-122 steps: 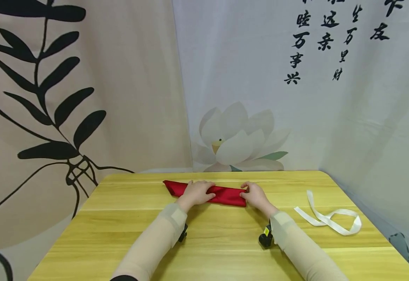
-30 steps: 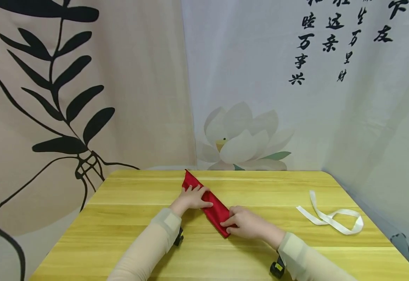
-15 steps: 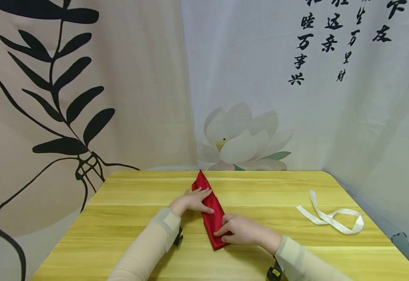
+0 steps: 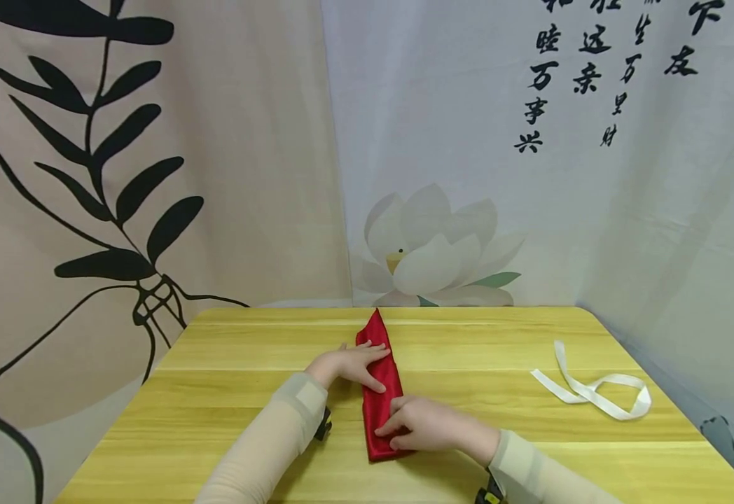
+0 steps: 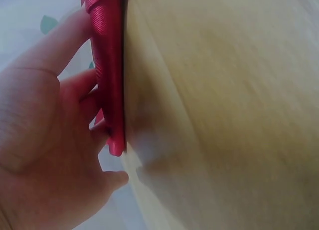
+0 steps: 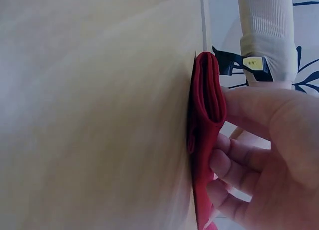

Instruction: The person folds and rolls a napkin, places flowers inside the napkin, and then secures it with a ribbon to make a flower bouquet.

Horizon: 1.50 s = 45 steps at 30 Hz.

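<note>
A folded red satin cloth lies lengthwise on the table, its pointed end at the far edge and its squared end near me. My left hand rests across its upper half with fingers spread. In the left wrist view the left fingers lie over the cloth's edge. My right hand holds the near end, index finger stretched over the top. The right wrist view shows stacked layers at the cloth's end, with the right thumb and curled fingers against it.
A white ribbon lies loosely looped on the right side of the wooden table. Behind the table hangs a curtain with printed leaves, a lotus and black characters. A small black device sits at the right wrist.
The cloth has turned from lying crosswise to diagonal and now nearly straight away from me. My right hand has come nearer with its end; my left stays on the upper part.
</note>
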Tool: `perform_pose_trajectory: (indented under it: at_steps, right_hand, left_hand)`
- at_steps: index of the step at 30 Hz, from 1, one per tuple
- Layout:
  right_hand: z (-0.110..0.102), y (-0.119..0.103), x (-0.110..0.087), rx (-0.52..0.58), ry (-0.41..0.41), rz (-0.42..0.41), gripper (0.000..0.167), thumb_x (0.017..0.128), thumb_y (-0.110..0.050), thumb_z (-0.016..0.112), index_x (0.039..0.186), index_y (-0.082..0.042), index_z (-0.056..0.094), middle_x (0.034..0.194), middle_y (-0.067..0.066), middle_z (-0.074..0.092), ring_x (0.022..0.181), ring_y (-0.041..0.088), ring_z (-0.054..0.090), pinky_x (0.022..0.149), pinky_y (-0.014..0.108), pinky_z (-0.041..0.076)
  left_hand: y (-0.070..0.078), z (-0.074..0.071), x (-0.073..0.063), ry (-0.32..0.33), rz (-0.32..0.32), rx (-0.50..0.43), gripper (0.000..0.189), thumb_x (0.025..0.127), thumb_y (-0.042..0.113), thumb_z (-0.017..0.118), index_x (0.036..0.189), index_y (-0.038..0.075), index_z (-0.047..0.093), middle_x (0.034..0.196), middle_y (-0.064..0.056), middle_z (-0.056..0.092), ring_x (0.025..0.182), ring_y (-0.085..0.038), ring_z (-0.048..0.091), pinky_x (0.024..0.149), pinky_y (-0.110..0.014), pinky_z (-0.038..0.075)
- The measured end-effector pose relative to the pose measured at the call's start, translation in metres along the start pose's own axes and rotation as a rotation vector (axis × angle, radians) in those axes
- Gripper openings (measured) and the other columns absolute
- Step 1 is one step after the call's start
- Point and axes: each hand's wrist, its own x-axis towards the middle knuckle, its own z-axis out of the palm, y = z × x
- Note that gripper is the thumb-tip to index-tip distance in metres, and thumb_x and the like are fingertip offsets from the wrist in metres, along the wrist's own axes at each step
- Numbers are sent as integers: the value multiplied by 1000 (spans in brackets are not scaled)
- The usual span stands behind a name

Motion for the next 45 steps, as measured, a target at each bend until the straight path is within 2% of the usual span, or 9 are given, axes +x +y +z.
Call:
perform_pose_trajectory:
  at_steps: [7,16,25,30,36,39,42,45]
  right_hand:
    - [3,-3,2,31,-11,-24,25,89,-18,69,114,-19,74,82,-14,48,71,-2,41,63,13,39]
    - [6,-5,2,22,-5,-58,25,89,-18,69,114,-18,74,86,-13,52,74,-2,44,66,12,39]
    - [6,-5,2,51,-4,-40,24,89,-17,69,113,-17,74,84,-12,51,73,-2,45,65,12,40]
    - [3,-5,2,63,-2,-26,20,90,-18,68,109,-16,75,84,-12,53,74,-1,48,67,13,41]
    - [-8,-3,1,91,40,-39,17,89,-15,69,105,-13,75,84,-12,56,75,0,51,67,14,43]
    - [-18,3,-3,104,85,-42,16,89,-14,68,104,-11,75,87,-11,58,75,3,53,68,16,44]
    - [-31,9,-9,105,136,-20,16,90,-13,68,104,-9,74,86,-11,58,75,5,53,67,19,46]
    - [-42,17,-19,78,189,10,15,90,-13,68,103,-9,74,83,-12,56,73,4,53,66,21,47]
  left_hand:
    - [1,1,2,-28,18,2,85,83,51,71,152,22,33,158,1,25,146,-23,12,110,-63,8]
    - [2,2,1,-37,34,-1,85,82,50,72,152,22,33,158,2,26,146,-22,13,110,-63,8]
    - [3,2,0,-30,29,-15,84,81,48,74,151,22,36,157,1,27,146,-22,13,111,-62,6]
    - [5,-3,0,-16,52,-28,82,80,43,76,149,20,39,156,0,29,146,-25,14,110,-63,5]
    - [5,-12,-2,-6,75,-72,74,83,39,75,147,18,44,155,-1,31,146,-25,16,110,-63,4]
    - [4,-14,0,39,98,-93,65,85,38,72,143,18,50,152,-2,37,143,-24,24,111,-62,7]
    - [4,-16,3,130,130,-145,53,88,34,69,136,14,57,142,-3,50,133,-23,40,110,-53,23]
    - [7,-19,6,237,162,-202,42,91,30,67,127,9,64,127,-2,62,118,-21,54,101,-42,40]
